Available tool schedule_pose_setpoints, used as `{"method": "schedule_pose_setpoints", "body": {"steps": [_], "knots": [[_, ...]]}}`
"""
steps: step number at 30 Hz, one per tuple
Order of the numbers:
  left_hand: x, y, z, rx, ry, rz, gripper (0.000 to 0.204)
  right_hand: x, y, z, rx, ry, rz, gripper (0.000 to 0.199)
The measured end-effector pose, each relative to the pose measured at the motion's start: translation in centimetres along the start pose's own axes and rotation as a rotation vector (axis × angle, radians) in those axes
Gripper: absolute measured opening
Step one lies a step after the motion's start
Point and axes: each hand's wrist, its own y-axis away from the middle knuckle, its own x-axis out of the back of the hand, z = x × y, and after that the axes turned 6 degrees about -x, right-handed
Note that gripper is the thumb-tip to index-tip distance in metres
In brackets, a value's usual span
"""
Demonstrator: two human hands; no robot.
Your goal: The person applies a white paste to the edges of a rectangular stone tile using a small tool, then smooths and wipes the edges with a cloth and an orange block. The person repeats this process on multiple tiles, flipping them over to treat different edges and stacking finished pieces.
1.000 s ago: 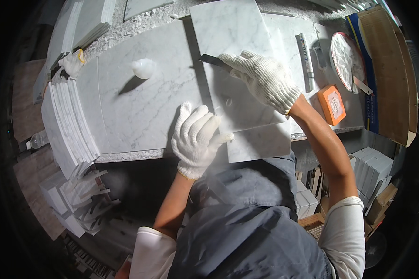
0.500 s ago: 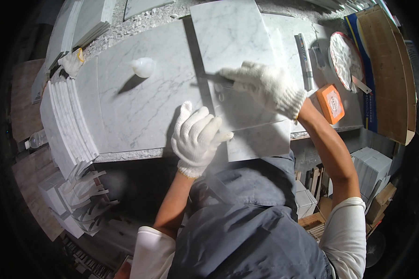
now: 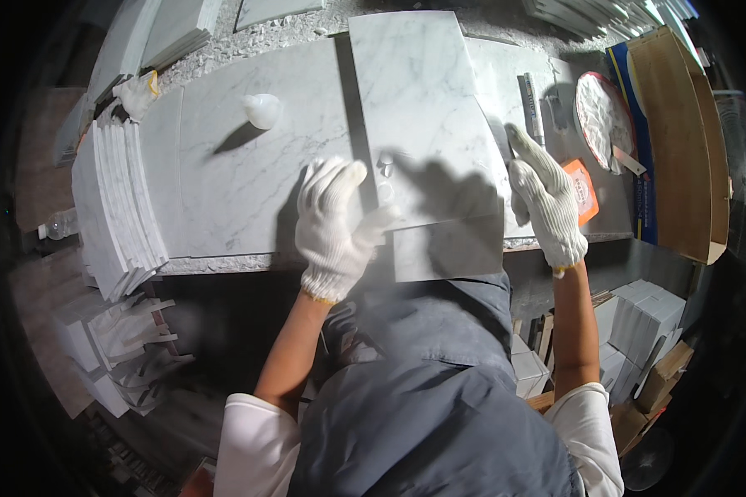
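A pale grey-veined marble slab [image 3: 414,91] lies lengthwise before me, with a smaller marble piece [image 3: 439,258] at its near end. My left hand [image 3: 336,228], in a white knit glove, is open at the slab's left edge, its thumb stretched toward the slab. Beside the right edge is my gloved right hand [image 3: 547,199]. Its fingers are bent inward, and a dark sliver shows by the fingertips; what they hold is mostly hidden. Small whitish bits [image 3: 385,164] lie on the slab near my left thumb.
On the marble worktop [image 3: 224,199] are a white squeeze bulb [image 3: 262,111], a marker [image 3: 533,108], an orange box [image 3: 583,192] and a round dish of white paste [image 3: 601,116] with a putty knife [image 3: 628,161]. Stacked slabs [image 3: 120,207] stand left; a cardboard box [image 3: 680,141] right.
My right hand has moved right, off the slab, to beside its right edge. The dark, narrow tool it held over the slab is now mostly out of sight. My left hand has shifted slightly left and away.
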Motion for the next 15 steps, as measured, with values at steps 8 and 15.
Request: {"method": "schedule_pose_setpoints", "body": {"steps": [8,15], "knots": [[-2.5,-6.2,-1.5,0.236,-0.224,-0.286,0.04,-0.1,3.9,3.8,0.024,-0.026,0.031,0.05],[1.2,-3.0,-0.7,0.068,-0.018,-0.099,0.046,-1.5,4.2,2.4,0.03,0.02,0.022,0.046]]}}
